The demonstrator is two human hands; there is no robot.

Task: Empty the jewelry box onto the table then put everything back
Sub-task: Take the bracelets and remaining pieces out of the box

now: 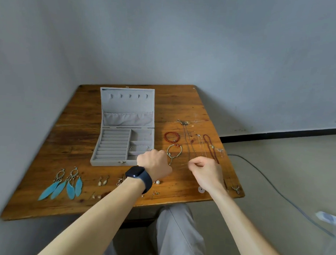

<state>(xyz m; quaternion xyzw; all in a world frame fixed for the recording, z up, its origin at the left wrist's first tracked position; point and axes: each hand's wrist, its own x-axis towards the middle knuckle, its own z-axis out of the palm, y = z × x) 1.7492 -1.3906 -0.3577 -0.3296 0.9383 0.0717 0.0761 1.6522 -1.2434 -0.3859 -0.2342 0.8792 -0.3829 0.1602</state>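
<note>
— Where did the jewelry box [111,162] stand?

— On the wooden table [82,123], toward the left, with its lid upright. A thin silver bracelet [139,146] lay in a right-hand compartment.

— And the hands?

— Apart. The left hand [155,162], with a dark watch [138,176] on the wrist, hovered at the box's near right corner with its fingers curled under. I could not tell whether it held the bracelet. The right hand [206,172] was curled too, thumb against forefinger, just short of the thin chains [189,141]. Whether it pinched one, I could not tell.

— What else was out?

— A red bead bracelet [171,137] and a green cord bracelet [174,151] between box and chains, a dark red necklace [213,151] to their right, and blue feather earrings [64,187] at the near left.
</note>
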